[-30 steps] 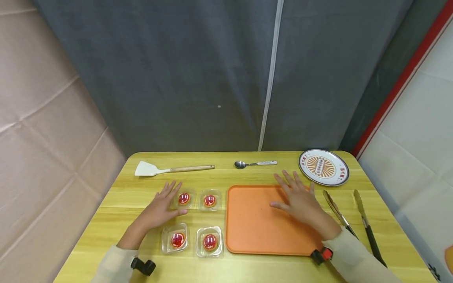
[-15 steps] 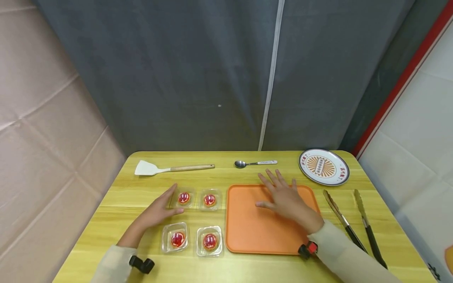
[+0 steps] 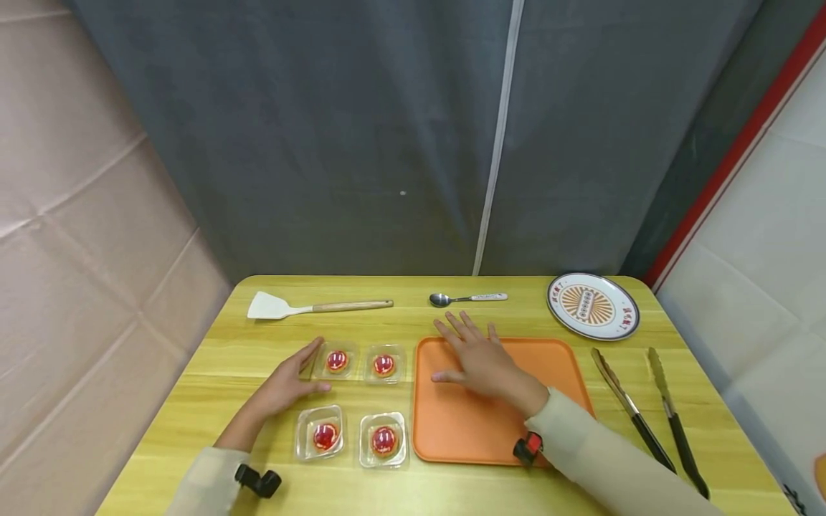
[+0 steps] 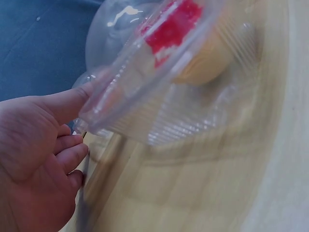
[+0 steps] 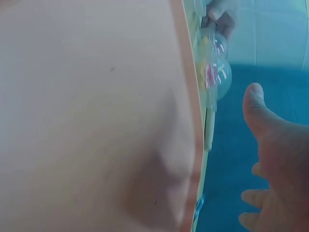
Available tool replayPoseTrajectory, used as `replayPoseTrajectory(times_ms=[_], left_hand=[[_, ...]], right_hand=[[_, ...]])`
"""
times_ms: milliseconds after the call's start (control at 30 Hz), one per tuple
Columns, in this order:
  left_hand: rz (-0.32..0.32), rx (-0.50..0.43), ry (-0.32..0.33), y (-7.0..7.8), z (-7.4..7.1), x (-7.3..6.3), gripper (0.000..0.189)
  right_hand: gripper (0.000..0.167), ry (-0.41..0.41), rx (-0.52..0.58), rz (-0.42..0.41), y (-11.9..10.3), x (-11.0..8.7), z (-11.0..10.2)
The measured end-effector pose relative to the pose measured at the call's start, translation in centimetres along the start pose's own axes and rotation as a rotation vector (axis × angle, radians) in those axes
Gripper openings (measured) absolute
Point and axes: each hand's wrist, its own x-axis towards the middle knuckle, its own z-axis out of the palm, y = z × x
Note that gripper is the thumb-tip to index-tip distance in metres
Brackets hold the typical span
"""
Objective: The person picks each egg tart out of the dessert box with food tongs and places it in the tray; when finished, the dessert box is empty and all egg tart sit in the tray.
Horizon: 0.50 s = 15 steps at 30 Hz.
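Observation:
Clear plastic boxes, each holding a small red-topped tart, stand in two rows in the head view. My left hand (image 3: 287, 387) is at the left side of the back left box (image 3: 336, 360), fingers and thumb spread apart. In the left wrist view, a nearer box (image 4: 183, 106) partly covers the thumb tip, so contact is unclear. My right hand (image 3: 485, 365) hovers with spread fingers over the left part of an orange tray (image 3: 452, 437), holding nothing. The back right box (image 3: 383, 365) is nearest to its thumb. Two front boxes, left (image 3: 320, 432) and right (image 3: 383, 440), stand closer to me.
Along the table's far edge lie a white spatula (image 3: 323, 308) with a wooden handle, a spoon (image 3: 467, 299) and a round patterned plate (image 3: 594, 306). Tongs (image 3: 632, 408) lie spread right of the tray. A grey curtain (image 3: 323, 143) hangs behind the table.
My right hand has moved left across the tray, from its right part towards the boxes. My left hand has shifted only slightly, its fingers drawing closer together. The boxes have stayed put.

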Motion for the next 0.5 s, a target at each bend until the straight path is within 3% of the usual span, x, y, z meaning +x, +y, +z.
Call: replayPoseTrajectory(times_ms=[233, 500], left_hand=[[0.010, -0.064, -0.044, -0.8, -0.1, 0.2, 0.107], [0.042, -0.077, -0.044, -1.3, -0.2, 0.2, 0.104]], right_hand=[[0.102, -0.042, 0.009, -0.049, -2.0, 1.7, 0.4], [0.105, -0.074, 0.051, -0.134, -4.5, 4.2, 1.6]])
